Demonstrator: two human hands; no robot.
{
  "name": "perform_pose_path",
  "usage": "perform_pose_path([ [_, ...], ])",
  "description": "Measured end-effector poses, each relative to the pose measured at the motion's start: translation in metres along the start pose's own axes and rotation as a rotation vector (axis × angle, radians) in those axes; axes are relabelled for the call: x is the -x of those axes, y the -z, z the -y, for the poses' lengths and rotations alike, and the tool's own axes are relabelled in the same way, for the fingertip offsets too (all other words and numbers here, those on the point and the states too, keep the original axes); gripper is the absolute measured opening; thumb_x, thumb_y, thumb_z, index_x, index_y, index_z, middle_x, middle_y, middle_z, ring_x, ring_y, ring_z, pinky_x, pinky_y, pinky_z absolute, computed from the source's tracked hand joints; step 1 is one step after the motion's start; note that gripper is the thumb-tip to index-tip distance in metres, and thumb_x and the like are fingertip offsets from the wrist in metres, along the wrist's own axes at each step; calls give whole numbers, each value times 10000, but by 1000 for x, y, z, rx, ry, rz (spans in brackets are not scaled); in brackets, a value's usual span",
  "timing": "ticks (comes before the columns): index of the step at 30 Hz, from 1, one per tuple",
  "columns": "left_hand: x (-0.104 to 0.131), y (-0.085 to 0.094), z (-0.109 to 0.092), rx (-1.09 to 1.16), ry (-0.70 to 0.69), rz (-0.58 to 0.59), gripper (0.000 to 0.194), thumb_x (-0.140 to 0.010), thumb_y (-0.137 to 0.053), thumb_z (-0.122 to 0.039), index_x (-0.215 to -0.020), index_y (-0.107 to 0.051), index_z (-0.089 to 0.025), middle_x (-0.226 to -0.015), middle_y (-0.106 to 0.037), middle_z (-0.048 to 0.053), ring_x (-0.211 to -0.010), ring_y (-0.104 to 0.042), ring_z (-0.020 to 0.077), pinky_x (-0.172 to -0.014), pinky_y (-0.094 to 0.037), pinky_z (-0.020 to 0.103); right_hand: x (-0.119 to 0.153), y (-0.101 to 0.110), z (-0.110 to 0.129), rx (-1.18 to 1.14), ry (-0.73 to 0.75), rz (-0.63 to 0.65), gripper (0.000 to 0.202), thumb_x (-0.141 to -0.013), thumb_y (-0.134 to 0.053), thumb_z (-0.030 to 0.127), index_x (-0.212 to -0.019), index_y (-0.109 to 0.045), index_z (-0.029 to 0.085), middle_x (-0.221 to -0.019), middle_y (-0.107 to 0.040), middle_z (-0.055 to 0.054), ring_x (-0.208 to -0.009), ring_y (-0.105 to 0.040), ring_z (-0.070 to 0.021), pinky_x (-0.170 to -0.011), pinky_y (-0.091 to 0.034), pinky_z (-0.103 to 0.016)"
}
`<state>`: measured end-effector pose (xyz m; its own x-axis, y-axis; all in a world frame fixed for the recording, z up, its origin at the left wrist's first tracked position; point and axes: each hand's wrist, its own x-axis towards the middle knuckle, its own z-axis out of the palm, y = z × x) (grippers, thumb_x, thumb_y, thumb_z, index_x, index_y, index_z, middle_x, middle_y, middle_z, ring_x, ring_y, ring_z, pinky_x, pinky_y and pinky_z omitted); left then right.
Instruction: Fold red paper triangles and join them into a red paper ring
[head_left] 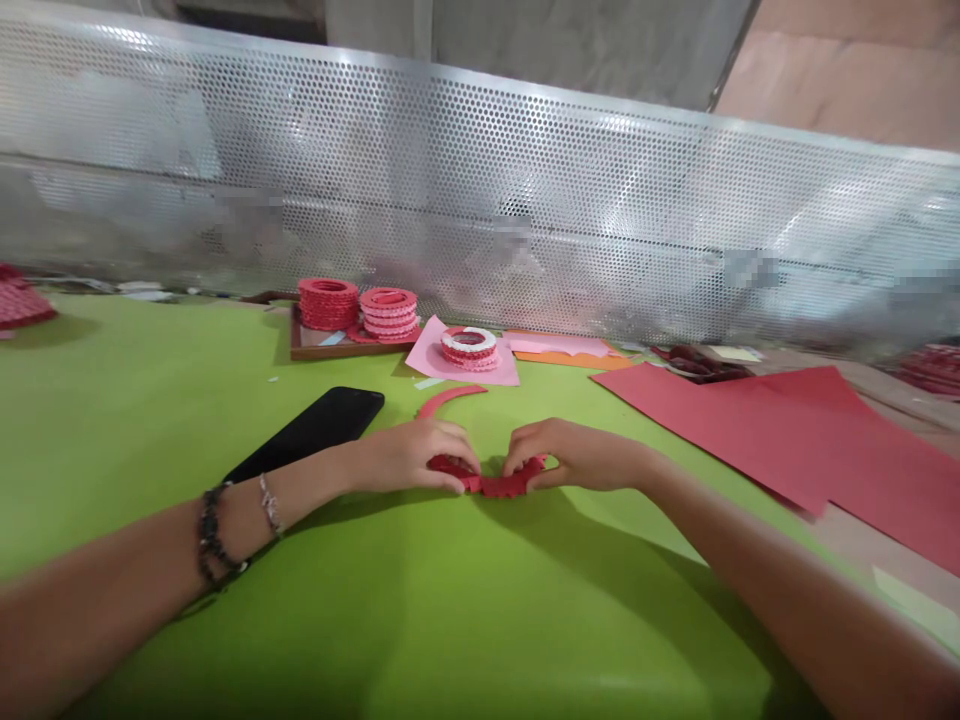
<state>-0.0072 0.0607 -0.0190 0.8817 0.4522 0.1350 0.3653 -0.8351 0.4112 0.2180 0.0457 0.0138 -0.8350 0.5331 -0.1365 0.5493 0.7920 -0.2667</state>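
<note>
My left hand and my right hand are close together over the green table, both closed in a pinch. Between them runs a curved red strip with a notched edge. The fingers of each hand grip part of it, and they partly cover it. Whether it is one piece or two meeting in the middle, I cannot tell. Just beyond my left hand lies a smooth curved red strip. A black phone rests beside my left forearm, partly hidden by it.
A brown tray holds stacks of red and pink rings. Farther right, a white-topped ring stack sits on pink paper. Large red sheets lie at right. A perforated metal panel stands along the back.
</note>
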Motion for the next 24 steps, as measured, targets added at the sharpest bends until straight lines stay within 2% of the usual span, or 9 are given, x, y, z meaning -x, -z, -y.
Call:
perform_pose_path([
  [5,-1,2,-2,-1,13,19,166,-832,-589,-224,-965,-638,-137,-937,-613,61,-879,-573,167,-809,-407,256,-2,-1,-2,-45,-23,-2,174,-801,-604,146,-967,-654,126,-866,-589,-49,-772,-549,-137,-751,-433,-264],
  [8,2,8,-5,-21,42,59,179,-832,-549,-203,-989,-623,-159,-975,-602,52,-902,-564,169,-816,-406,260,4,5,-9,-69,-34,24,369,-775,-638,183,-1134,-580,122,-1055,-565,-93,-954,-538,-178,-871,-411,-317],
  [10,5,12,-8,-73,76,77,210,-800,-539,-167,-995,-618,-166,-1005,-588,49,-913,-556,175,-826,-402,269,10,9,-17,-69,-70,37,496,-750,-657,202,-1220,-511,140,-1186,-511,-110,-1092,-479,-214,-951,-363,-364],
  [12,6,12,-9,-128,120,70,254,-770,-578,-203,-1020,-607,-165,-1043,-575,55,-938,-546,197,-831,-397,286,15,12,-24,-56,-124,48,478,-742,-652,201,-1199,-523,149,-1217,-490,-111,-1134,-450,-231,-976,-339,-388],
  [16,2,2,-9,-139,117,23,398,-757,-641,-416,-1063,-587,-168,-1037,-579,64,-940,-543,220,-798,-399,296,14,10,-28,-66,-118,71,295,-742,-639,181,-1034,-608,155,-1047,-542,-75,-956,-532,-188,-882,-407,-349],
  [20,-3,-7,-7,-87,29,8,206,-817,-603,-341,-914,-630,-161,-890,-593,32,-824,-562,172,-745,-398,258,8,6,-22,-118,-60,48,166,-747,-638,162,-912,-635,162,-874,-566,-25,-799,-545,-142,-782,-429,-295],
  [24,-4,-8,-8,-55,-11,1,164,-823,-606,-290,-885,-636,-141,-850,-587,32,-790,-558,161,-707,-395,240,6,4,-20,-185,-34,34,138,-747,-657,176,-882,-644,148,-820,-576,-12,-745,-535,-124,-730,-424,-262],
])
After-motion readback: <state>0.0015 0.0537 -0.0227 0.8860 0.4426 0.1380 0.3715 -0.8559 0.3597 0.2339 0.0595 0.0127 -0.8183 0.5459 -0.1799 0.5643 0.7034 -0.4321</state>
